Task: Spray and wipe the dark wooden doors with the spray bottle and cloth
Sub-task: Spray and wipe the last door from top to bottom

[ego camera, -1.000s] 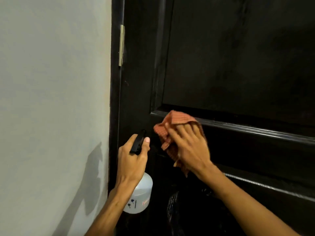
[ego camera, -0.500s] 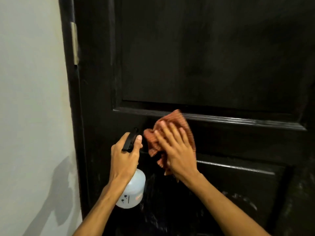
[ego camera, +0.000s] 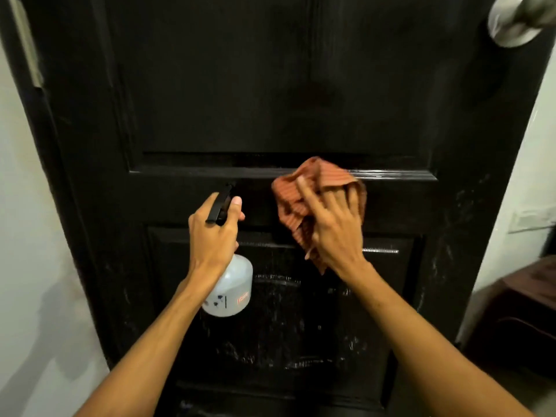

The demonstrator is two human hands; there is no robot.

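A dark wooden door [ego camera: 240, 85] with raised panels fills the view. My right hand [ego camera: 334, 227] presses a crumpled orange striped cloth [ego camera: 313, 182] flat against the door's middle rail, just under the upper panel's moulding. My left hand [ego camera: 213, 233] grips the neck of a white spray bottle [ego camera: 233, 291] with a black trigger head, held upright close to the door, left of the cloth. Wet streaks and white marks show on the lower panel.
A silver door knob [ego camera: 511, 19] sits at the top right. A metal hinge [ego camera: 25, 46] is on the left edge beside a pale wall [ego camera: 27, 236]. At the right stand a wall with a switch plate [ego camera: 532, 219] and dark brown furniture [ego camera: 517, 314].
My right hand has slid the cloth rightward along the middle rail, away from the hinge side. The view has swung right, bringing the knob and right wall into sight. The bottle stays in my left hand.
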